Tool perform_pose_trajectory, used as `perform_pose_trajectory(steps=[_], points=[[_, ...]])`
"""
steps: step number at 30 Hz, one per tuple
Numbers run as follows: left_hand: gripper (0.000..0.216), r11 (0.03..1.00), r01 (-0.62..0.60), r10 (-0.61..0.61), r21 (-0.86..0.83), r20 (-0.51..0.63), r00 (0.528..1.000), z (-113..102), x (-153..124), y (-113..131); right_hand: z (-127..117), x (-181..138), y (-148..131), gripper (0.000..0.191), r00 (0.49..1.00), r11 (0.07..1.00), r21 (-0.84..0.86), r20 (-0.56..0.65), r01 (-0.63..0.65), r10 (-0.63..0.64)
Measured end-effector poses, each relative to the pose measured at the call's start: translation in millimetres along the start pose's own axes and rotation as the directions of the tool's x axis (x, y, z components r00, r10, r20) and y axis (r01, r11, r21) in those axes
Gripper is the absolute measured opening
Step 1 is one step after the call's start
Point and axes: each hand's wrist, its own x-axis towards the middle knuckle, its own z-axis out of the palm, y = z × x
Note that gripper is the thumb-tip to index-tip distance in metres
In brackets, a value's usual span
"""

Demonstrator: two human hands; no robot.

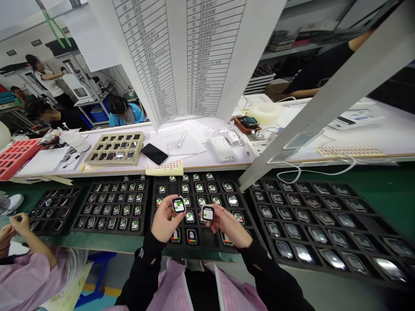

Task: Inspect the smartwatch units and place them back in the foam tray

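My left hand [166, 219] grips a square smartwatch body [178, 205] between thumb and fingers, its lit screen showing green and white blocks. In my right hand [227, 222] is a second smartwatch body [208, 213] with a pale lit screen and a dark border. Both are held side by side above a black foam tray [207, 242], whose slots hold several more watch bodies, many with green and white screens. One watch body [192, 236] in the tray's front row shows an orange strip on its screen.
More black trays of watches [110, 203] lie left and right [301, 216]. On the shelf behind are a beige tray [113, 149], a phone [154, 154] and a white power bank [222, 149]. A slanted metal post [311, 108] stands right. A co-worker's hands [14, 229] are at far left.
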Motion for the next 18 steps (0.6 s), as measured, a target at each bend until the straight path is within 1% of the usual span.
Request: perform_pose_trajectory(steps=[2,4,7,9,11,14,18], points=[[0.051,0.999,-0.034,0.035,-0.004,0.031,0.999,9.6,2.6,11.5,9.8,-0.8,-25.2,0.049,0.996,0.997,0.0,0.045,0.075,-0.075],[0.05,0.997,-0.074,0.075,-0.023,0.062,0.995,17.1,6.2,21.2,18.1,-2.0,-46.0,0.05,0.986,0.987,-0.038,0.064,0.157,-0.154],[0.042,0.99,-0.135,0.137,-0.043,0.048,0.989,24.6,13.9,32.6,26.6,-3.5,-66.8,0.052,0.969,0.967,-0.082,0.061,0.242,-0.237],[0.035,0.987,-0.154,0.155,-0.051,0.019,0.988,27.9,19.7,39.3,29.5,-3.8,-75.2,0.048,0.965,0.962,-0.079,0.042,0.262,-0.26],[0.03,0.985,-0.161,0.163,-0.058,0.021,0.986,30.7,24.4,46.1,30.4,-3.9,-80.9,0.046,0.963,0.961,-0.066,0.023,0.269,-0.269],[0.027,0.976,-0.205,0.21,-0.071,0.065,0.975,34.6,27.8,56.4,29.8,-5.2,-87.1,0.049,0.959,0.958,-0.049,0.004,0.284,-0.284],[0.026,0.961,-0.256,0.267,-0.105,0.116,0.957,40.2,26.5,65.8,28.7,-8.9,-94.6,0.051,0.957,0.955,-0.073,-0.017,0.288,-0.29]])
